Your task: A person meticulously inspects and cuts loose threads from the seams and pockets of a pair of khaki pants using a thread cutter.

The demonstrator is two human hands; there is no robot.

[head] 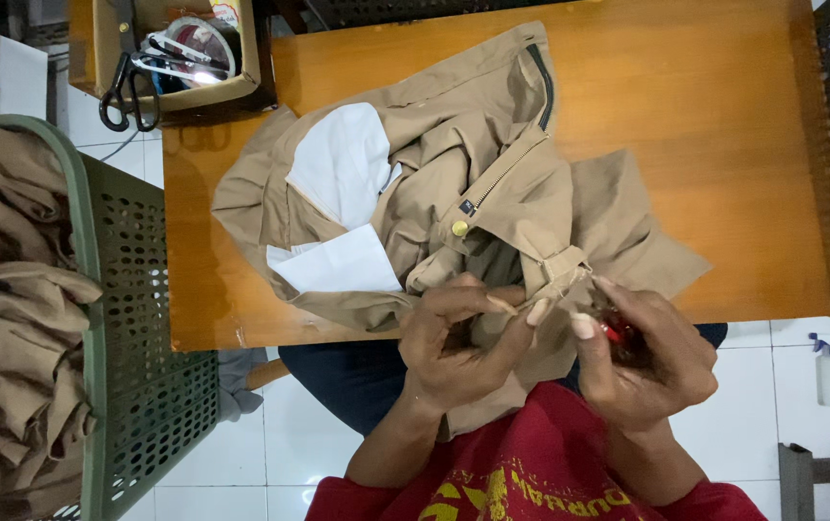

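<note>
1. A small garment workshop: a wooden work table (724,145) stands on a white tiled floor (772,357).
2. A green perforated basket (135,318) at the table's side holds a heap of tan garments (10,309).
3. Black-handled scissors (130,92) lie in an open cardboard box (232,87) at the table's corner.
4. Unfinished tan trousers (473,193), with zip and white pocket lining, lie spread out.

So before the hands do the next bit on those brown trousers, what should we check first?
1. Left hand pinching the waistband edge: ok.
2. Right hand holding the small red tool: ok.
3. Tool tip clear of fingers: cannot tell, it is hidden.
4. Trousers lying on the wooden table: ok.
5. Fabric flat: not ok, bunched up.
6. Scissors out of the way in the box: ok.
</note>
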